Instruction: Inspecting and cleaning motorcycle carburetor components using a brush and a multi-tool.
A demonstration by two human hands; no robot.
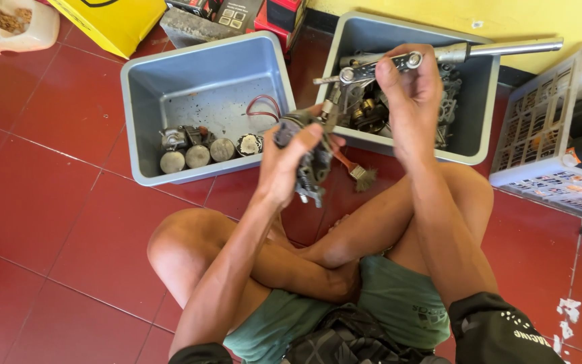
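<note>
Left hand [289,165] clamped around a dark metal engine part [312,168], held above the crossed legs; right hand [409,94] closed on a ratchet wrench [378,67] — its head sits just above and right of the part. A small brush [355,172] lies on the red tiled floor [69,222] below. Behind: two grey plastic tubs — left tub [203,74] holding pistons [197,154], right tub [479,101] holding metal parts.

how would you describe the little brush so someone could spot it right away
Start at the right grey bin, the one filled with metal parts. Just in front of its near wall, above the red floor tiles, the brush hangs below the grimy metal part gripped in the left hand. It alone has an orange-brown handle and a dark bristle tuft; everything around it is grey metal.
</note>
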